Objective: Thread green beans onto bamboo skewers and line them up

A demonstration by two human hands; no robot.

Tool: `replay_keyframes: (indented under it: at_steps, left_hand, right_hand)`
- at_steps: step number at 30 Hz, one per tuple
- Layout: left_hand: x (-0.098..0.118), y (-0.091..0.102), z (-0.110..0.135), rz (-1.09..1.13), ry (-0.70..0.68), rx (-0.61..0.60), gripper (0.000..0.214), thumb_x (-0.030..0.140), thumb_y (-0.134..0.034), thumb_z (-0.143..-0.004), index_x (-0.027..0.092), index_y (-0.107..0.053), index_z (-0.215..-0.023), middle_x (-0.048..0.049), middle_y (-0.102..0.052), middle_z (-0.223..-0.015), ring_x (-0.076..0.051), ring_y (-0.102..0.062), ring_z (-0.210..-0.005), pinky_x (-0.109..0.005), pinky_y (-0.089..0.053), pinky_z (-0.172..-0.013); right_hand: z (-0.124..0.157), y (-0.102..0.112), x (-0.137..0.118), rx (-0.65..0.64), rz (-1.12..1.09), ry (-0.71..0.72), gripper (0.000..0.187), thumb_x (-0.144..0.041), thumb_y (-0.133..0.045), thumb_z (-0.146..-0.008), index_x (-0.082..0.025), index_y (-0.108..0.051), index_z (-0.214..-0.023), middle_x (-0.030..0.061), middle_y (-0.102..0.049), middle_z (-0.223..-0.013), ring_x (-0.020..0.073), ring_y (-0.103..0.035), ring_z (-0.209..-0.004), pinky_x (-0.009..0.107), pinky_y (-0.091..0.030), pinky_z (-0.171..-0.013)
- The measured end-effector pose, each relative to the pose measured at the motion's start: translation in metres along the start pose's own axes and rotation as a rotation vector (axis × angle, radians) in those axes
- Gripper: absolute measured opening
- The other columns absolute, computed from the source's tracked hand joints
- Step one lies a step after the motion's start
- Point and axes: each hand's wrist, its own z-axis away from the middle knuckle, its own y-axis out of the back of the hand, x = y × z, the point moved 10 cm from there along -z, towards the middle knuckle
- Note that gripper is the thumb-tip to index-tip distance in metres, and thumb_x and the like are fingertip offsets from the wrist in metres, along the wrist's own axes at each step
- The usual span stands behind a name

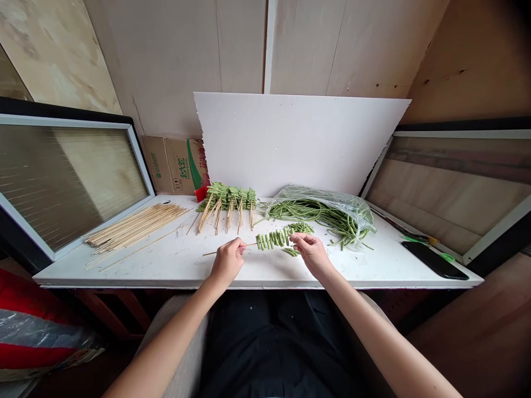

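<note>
My left hand (229,260) is closed around a thin wooden skewer (250,244), whose tail sticks out to the left. Several cut green bean pieces (271,239) are threaded side by side along it. At the skewer's right end, my right hand (310,253) pinches at the last bean piece; its fingertips partly hide what they grip. Just behind and below that hand lie small piles of loose cut bean pieces (301,227) on the white table (174,265).
Finished bean skewers (232,194) are stacked at the back. Bare skewers (133,226) lie at left. A clear plastic bag (352,207) of long green beans (298,211) sits at right, with a black phone (433,260) beyond it. A white board (302,143) stands behind.
</note>
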Motion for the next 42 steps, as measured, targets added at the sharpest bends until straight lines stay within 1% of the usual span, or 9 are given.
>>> replay_keyframes:
  at_steps: [5, 11, 18, 21, 30, 34, 37, 39, 42]
  left_hand:
    - [-0.003, -0.005, 0.003, 0.03, 0.02, -0.002, 0.033, -0.007, -0.044, -0.077, 0.02, -0.063, -0.08, -0.0023, -0.074, -0.076, -0.019, -0.074, -0.076, -0.024, -0.053, -0.068]
    - [0.001, -0.005, 0.003, 0.036, 0.02, -0.011, 0.03, -0.004, -0.046, -0.079, 0.02, -0.063, -0.079, -0.0023, -0.073, -0.075, -0.018, -0.073, -0.074, -0.024, -0.052, -0.068]
    - [0.007, -0.005, 0.005, 0.002, -0.01, -0.009, 0.028, -0.003, -0.047, -0.08, 0.02, -0.062, -0.079, -0.003, -0.073, -0.074, -0.019, -0.072, -0.073, -0.026, -0.051, -0.067]
    - [0.009, -0.005, 0.005, -0.006, -0.021, -0.012, 0.03, -0.005, -0.046, -0.078, 0.02, -0.062, -0.079, -0.0031, -0.074, -0.076, -0.019, -0.073, -0.074, -0.025, -0.051, -0.068]
    - [0.015, -0.01, 0.006, 0.012, -0.034, -0.025, 0.033, -0.008, -0.046, -0.074, 0.02, -0.063, -0.079, -0.0013, -0.072, -0.074, -0.018, -0.071, -0.072, -0.024, -0.051, -0.067]
    - [0.019, -0.007, 0.002, 0.009, -0.029, -0.021, 0.031, -0.007, -0.048, -0.076, 0.021, -0.062, -0.079, -0.001, -0.072, -0.073, -0.018, -0.071, -0.071, -0.024, -0.05, -0.067]
    - [0.021, 0.0, -0.005, 0.047, 0.003, 0.009, 0.029, -0.005, -0.049, -0.078, 0.021, -0.063, -0.079, -0.0002, -0.07, -0.07, -0.017, -0.07, -0.07, -0.023, -0.051, -0.068]
    - [0.018, 0.006, -0.009, 0.073, 0.037, 0.041, 0.027, -0.003, -0.05, -0.08, 0.021, -0.063, -0.079, -0.0001, -0.069, -0.068, -0.018, -0.069, -0.069, -0.023, -0.05, -0.068]
    - [0.009, 0.01, -0.012, 0.083, 0.088, 0.049, 0.023, 0.002, -0.051, -0.083, 0.021, -0.063, -0.078, -0.0002, -0.069, -0.067, -0.018, -0.068, -0.068, -0.024, -0.049, -0.068]
  right_hand:
    - [-0.001, 0.0, 0.001, -0.009, 0.023, 0.024, 0.034, -0.051, -0.095, -0.066, -0.022, -0.081, -0.077, 0.0029, -0.072, -0.083, 0.0149, -0.057, -0.07, 0.032, -0.049, -0.07]
    - [0.0, -0.001, -0.01, -0.068, 0.079, 0.099, 0.03, -0.048, -0.093, -0.071, -0.022, -0.078, -0.077, 0.0017, -0.07, -0.079, 0.0171, -0.059, -0.078, 0.032, -0.048, -0.079]
    - [0.002, -0.003, -0.016, -0.068, 0.135, 0.111, 0.035, -0.053, -0.091, -0.072, -0.021, -0.076, -0.076, 0.0033, -0.069, -0.078, 0.0184, -0.059, -0.077, 0.033, -0.047, -0.076]
    - [0.001, -0.001, -0.017, -0.071, 0.168, 0.084, 0.037, -0.054, -0.091, -0.071, -0.02, -0.077, -0.078, 0.0032, -0.069, -0.077, 0.0169, -0.057, -0.073, 0.032, -0.046, -0.072]
    - [-0.001, 0.001, -0.023, -0.158, 0.199, 0.01, 0.04, -0.054, -0.094, -0.067, -0.02, -0.077, -0.08, 0.0033, -0.07, -0.079, 0.0157, -0.056, -0.069, 0.03, -0.045, -0.066]
    - [-0.001, 0.0, -0.025, -0.131, 0.208, 0.04, 0.039, -0.054, -0.093, -0.068, -0.02, -0.077, -0.079, 0.0048, -0.073, -0.085, 0.0178, -0.06, -0.075, 0.031, -0.047, -0.071]
    - [-0.003, 0.001, -0.033, -0.134, 0.213, 0.069, 0.041, -0.056, -0.092, -0.07, -0.021, -0.08, -0.088, 0.0081, -0.076, -0.097, 0.0213, -0.065, -0.085, 0.033, -0.05, -0.075]
    - [-0.007, 0.004, -0.039, -0.18, 0.221, 0.069, 0.049, -0.063, -0.086, -0.074, -0.022, -0.082, -0.1, 0.0107, -0.077, -0.109, 0.0245, -0.068, -0.094, 0.034, -0.052, -0.076]
    - [-0.015, 0.019, -0.048, -0.236, 0.384, 0.105, 0.055, -0.069, -0.072, -0.085, -0.024, -0.081, -0.115, 0.0132, -0.078, -0.118, 0.0295, -0.07, -0.103, 0.038, -0.053, -0.079]
